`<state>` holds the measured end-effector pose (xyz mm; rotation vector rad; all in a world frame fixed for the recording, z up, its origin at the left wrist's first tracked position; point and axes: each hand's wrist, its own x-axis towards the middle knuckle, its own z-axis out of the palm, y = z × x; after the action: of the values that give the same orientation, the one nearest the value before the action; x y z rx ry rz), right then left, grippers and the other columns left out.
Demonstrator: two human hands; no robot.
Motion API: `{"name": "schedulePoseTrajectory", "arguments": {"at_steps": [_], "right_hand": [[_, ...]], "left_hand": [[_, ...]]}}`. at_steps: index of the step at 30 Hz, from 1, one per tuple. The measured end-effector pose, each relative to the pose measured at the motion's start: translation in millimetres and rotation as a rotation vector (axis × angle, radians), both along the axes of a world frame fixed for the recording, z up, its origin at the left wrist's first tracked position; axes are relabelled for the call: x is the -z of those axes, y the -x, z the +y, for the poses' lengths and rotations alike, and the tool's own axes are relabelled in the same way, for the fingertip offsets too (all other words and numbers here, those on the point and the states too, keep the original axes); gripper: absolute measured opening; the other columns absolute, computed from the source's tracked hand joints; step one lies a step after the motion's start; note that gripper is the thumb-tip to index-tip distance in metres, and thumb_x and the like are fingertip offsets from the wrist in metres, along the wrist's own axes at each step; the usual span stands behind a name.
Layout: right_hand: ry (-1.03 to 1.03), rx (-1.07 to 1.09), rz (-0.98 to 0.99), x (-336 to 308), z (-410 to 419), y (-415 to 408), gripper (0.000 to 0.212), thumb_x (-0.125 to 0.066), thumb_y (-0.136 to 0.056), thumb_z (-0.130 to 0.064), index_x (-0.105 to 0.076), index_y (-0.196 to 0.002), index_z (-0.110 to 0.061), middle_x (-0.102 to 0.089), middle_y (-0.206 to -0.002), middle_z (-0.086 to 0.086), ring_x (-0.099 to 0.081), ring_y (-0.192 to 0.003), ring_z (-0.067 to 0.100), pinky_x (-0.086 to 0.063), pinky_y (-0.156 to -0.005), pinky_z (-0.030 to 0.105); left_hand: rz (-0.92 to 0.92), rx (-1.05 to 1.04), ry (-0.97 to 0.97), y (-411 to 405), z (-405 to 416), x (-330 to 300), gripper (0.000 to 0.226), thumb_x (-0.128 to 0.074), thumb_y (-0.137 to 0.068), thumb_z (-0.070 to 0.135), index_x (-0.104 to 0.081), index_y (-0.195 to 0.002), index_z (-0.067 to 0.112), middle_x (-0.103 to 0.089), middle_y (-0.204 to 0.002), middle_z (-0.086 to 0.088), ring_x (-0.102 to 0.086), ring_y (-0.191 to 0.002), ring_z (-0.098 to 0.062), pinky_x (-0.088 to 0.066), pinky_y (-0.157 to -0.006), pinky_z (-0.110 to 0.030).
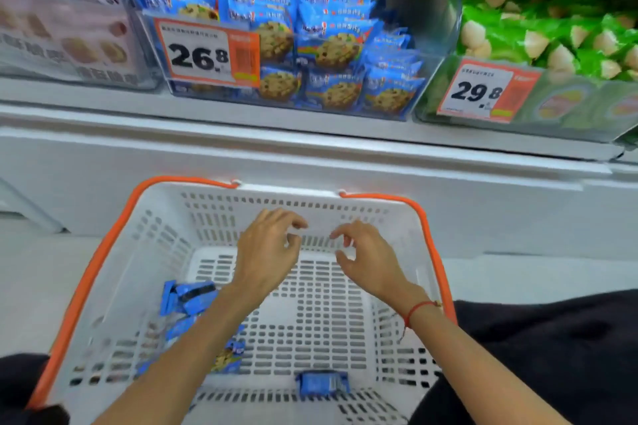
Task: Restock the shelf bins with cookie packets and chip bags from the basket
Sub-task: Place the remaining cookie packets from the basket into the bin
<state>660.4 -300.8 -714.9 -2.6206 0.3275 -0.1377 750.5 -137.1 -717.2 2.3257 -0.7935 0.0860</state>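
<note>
Blue foil cookie packets lay in our white slotted plastic basket. Our left hand and right hand hovered empty, fingers loosely curled. We judged grabbing packets next, for the clear shelf bin.

Two empty hands, left hand and right hand, over white basket

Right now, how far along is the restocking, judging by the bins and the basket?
Mostly done for cookies: the blue cookie bin is heaped full, and the green chip bin looks well stocked. In hand: nothing; the left hand and right hand hover above the basket, fingers loosely curled. Left: a few blue cookie packets on the basket floor; no chip bags visible there.
</note>
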Motion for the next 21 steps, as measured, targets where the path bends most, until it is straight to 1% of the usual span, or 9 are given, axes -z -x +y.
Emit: {"name": "schedulePoseTrajectory", "arguments": {"at_steps": [3, 6, 10, 12, 13, 16, 18, 19, 21], "right_hand": [[-0.064, -0.045, 0.414, 40, -4, 15, 0.027, -0.060, -0.090, -0.020, -0.059, -0.117, -0.018, -0.057, -0.114, 0.004, -0.052, -0.108, 0.019, -0.046, -0.087, 0.031], [-0.146, -0.089, 0.774, 74, 2, 28, 0.033, -0.057, -0.091, -0.019, -0.055, -0.125, -0.018, -0.052, -0.132, 0.005, -0.053, -0.113, 0.022, -0.043, -0.085, 0.028], [-0.163, -0.239, 1.155, 111, 21, 44, 0.051, -0.057, -0.089, -0.005, -0.046, -0.139, -0.010, -0.038, -0.148, 0.009, -0.049, -0.111, 0.023, -0.047, -0.080, 0.028], [-0.180, -0.268, 1.248, 121, 27, 49, 0.054, -0.063, -0.088, -0.013, -0.045, -0.139, -0.006, -0.038, -0.148, 0.011, -0.047, -0.124, 0.027, -0.047, -0.095, 0.035], [-0.188, -0.270, 1.264, 123, 29, 50, 0.055, -0.064, -0.087, -0.018, -0.046, -0.138, -0.005, -0.041, -0.146, 0.011, -0.046, -0.126, 0.028, -0.046, -0.098, 0.038], [-0.191, -0.299, 1.226, 128, 27, 55, 0.053, -0.066, -0.087, -0.025, -0.051, -0.134, -0.005, -0.048, -0.140, 0.013, -0.049, -0.124, 0.029, -0.044, -0.099, 0.039], [-0.206, -0.301, 1.194, 131, 26, 58, 0.050, -0.066, -0.088, -0.027, -0.055, -0.132, -0.006, -0.053, -0.136, 0.011, -0.052, -0.120, 0.027, -0.045, -0.099, 0.036], [-0.219, -0.294, 1.186, 131, 25, 59, 0.047, -0.064, -0.089, -0.027, -0.056, -0.131, -0.007, -0.056, -0.133, 0.011, -0.055, -0.115, 0.025, -0.046, -0.097, 0.034], [-0.286, -0.236, 1.159, 128, 21, 55, 0.038, -0.057, -0.093, -0.025, -0.060, -0.127, -0.007, -0.060, -0.127, 0.012, -0.059, -0.097, 0.018, -0.049, -0.086, 0.029]], "left_hand": [[0.404, 0.138, -0.352, 13, 4, 55, 0.026, -0.051, -0.095, 0.015, -0.063, -0.115, 0.026, -0.062, -0.120, 0.008, -0.058, -0.106, -0.012, -0.049, -0.082, -0.027], [0.767, 0.355, -0.600, 29, 4, 94, 0.034, -0.049, -0.098, 0.012, -0.055, -0.130, 0.018, -0.048, -0.140, 0.000, -0.053, -0.118, -0.021, -0.047, -0.093, -0.031], [1.018, 0.600, -0.877, 59, 1, 135, 0.052, -0.050, -0.095, 0.004, -0.039, -0.144, 0.017, -0.026, -0.155, -0.003, -0.036, -0.136, -0.026, -0.041, -0.106, -0.040], [1.038, 0.649, -0.967, 71, 2, 147, 0.052, -0.047, -0.096, 0.011, -0.035, -0.146, 0.018, -0.020, -0.158, -0.002, -0.032, -0.138, -0.026, -0.040, -0.105, -0.040], [1.042, 0.646, -0.969, 75, 3, 150, 0.049, -0.043, -0.097, 0.013, -0.036, -0.145, 0.016, -0.024, -0.156, -0.004, -0.036, -0.133, -0.026, -0.042, -0.103, -0.039], [1.155, 0.541, -0.855, 82, 4, 151, 0.039, -0.038, -0.097, 0.014, -0.047, -0.134, 0.009, -0.041, -0.136, -0.007, -0.044, -0.106, -0.021, -0.043, -0.084, -0.032], [1.282, 0.428, -0.781, 83, 5, 151, 0.026, -0.042, -0.095, 0.016, -0.050, -0.119, 0.011, -0.042, -0.123, -0.006, -0.043, -0.100, -0.019, -0.043, -0.082, -0.031], [1.338, 0.375, -0.747, 83, 6, 150, 0.024, -0.045, -0.094, 0.017, -0.049, -0.118, 0.014, -0.043, -0.123, -0.005, -0.044, -0.102, -0.018, -0.044, -0.084, -0.031], [1.393, 0.327, -0.674, 78, 8, 144, 0.044, -0.052, -0.092, 0.019, -0.042, -0.135, 0.017, -0.043, -0.137, -0.006, -0.045, -0.109, -0.016, -0.045, -0.088, -0.030]]}}
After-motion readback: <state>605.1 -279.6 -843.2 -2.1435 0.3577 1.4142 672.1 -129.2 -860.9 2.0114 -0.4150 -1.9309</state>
